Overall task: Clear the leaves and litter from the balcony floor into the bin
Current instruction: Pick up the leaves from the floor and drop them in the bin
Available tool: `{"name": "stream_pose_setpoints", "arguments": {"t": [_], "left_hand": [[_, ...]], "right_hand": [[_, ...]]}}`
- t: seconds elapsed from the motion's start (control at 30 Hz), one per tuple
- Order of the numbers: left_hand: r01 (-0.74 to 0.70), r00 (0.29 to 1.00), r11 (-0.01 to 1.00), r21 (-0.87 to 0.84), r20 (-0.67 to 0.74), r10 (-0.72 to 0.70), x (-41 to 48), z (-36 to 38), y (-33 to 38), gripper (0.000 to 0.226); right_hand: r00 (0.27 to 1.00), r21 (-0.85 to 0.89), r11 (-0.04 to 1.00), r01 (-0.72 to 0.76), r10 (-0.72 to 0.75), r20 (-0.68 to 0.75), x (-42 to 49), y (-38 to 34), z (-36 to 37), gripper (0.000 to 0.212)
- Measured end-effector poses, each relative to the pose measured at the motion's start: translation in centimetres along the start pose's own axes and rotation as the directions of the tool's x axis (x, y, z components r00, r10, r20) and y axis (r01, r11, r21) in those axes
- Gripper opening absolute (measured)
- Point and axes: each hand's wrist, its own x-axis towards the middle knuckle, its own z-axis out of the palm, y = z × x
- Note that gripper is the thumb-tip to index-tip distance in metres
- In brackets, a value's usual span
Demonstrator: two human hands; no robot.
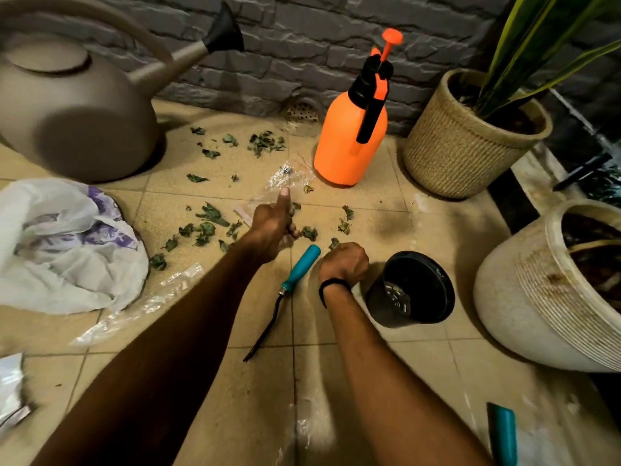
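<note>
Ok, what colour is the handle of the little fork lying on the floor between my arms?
The handle is teal, seen plainly in the head view.

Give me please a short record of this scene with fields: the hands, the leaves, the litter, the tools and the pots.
leaves: scattered on the tiled floor
left hand: fingers curled, thumb out, above the leaves; contents unclear
right hand: curled, beside the teal-handled fork; contents unclear
litter: clear plastic wrappers on the floor
white bag: open, at the left
nearby: orange sprayer, watering can, black pot
</note>
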Motion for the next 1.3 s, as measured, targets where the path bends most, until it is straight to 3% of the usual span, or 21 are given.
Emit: {"name": "stream_pose_setpoints", "arguments": {"t": [0.07,0.13,0.3,0.37,0.47,0.53,0.6,0.7,0.73,0.8,0.87,0.93,1.17,1.23,1.3], "left_hand": [[-0.071,0.996,0.985,0.161,-0.038,0.078,0.0,-0.7,-0.8,0.059],[-0.068,0.997,0.980,0.186,-0.021,0.073,0.3,-1.2,-1.0,0.063],[-0.038,0.999,0.938,0.345,-0.018,0.048,1.4,-1.1,-0.8,0.044],[-0.112,0.991,0.807,0.580,0.007,0.132,2.4,-0.6,-0.9,0.041],[-0.208,0.967,0.515,0.831,0.094,0.238,3.2,0.5,-0.7,0.033],[-0.305,0.944,0.398,0.865,0.220,0.245,3.2,1.2,-0.6,0.031],[-0.417,0.907,0.261,0.870,0.380,0.182,3.5,1.5,-0.7,0.045],[-0.517,0.856,0.132,0.846,0.512,0.076,4.5,1.2,-1.4,0.107],[-0.532,0.847,0.105,0.840,0.527,0.069,5.0,1.1,-1.9,0.110],[-0.523,0.852,0.049,0.851,0.521,0.052,5.2,1.2,-2.1,0.088],[-0.521,0.850,0.020,0.853,0.517,0.101,5.5,1.4,-2.4,0.051],[-0.499,0.862,0.028,0.866,0.492,0.121,5.8,1.4,-2.8,0.036],[-0.446,0.887,0.021,0.895,0.439,0.140,6.1,1.4,-3.4,0.033],[-0.452,0.884,0.018,0.892,0.445,0.143,6.3,1.3,-3.6,0.032],[-0.461,0.879,0.009,0.887,0.455,0.142,6.4,1.2,-3.7,0.032]], "right_hand": [[0.998,0.022,1.000,0.020,-0.021,0.053,-0.7,-1.2,-1.2,0.024],[0.996,-0.012,0.999,0.042,-0.041,0.078,-0.6,-1.7,-1.9,0.026],[0.993,-0.113,0.988,0.103,-0.096,0.068,0.5,-2.0,-1.3,0.025],[0.992,-0.137,0.983,0.122,-0.115,0.059,1.0,-2.1,-1.2,0.019],[0.979,-0.159,0.975,0.154,-0.129,0.161,1.7,-1.9,-1.2,0.025],[0.984,-0.196,0.969,0.148,-0.126,0.123,2.1,-2.1,-1.3,0.023],[0.993,-0.186,0.977,0.108,-0.098,0.060,2.3,-2.7,-1.7,0.017],[0.998,-0.093,0.994,0.053,-0.051,0.022,2.7,-3.7,-2.2,0.012],[0.999,-0.063,0.997,0.053,-0.052,0.010,2.9,-4.1,-2.2,0.012],[0.998,-0.021,0.998,0.061,-0.061,-0.011,3.2,-5.2,-2.2,0.012],[0.998,-0.035,0.997,0.068,-0.068,0.000,3.7,-6.6,-2.0,0.016],[0.998,-0.071,0.996,0.055,-0.055,0.015,4.4,-8.0,-1.6,0.023],[0.998,-0.251,0.967,-0.051,0.059,0.022,6.0,-8.9,1.0,0.071],[0.999,-0.325,0.945,-0.027,0.035,0.018,6.0,-8.3,1.3,0.070],[0.999,-0.411,0.911,0.044,-0.031,0.037,6.1,-7.7,1.8,0.055]]}}
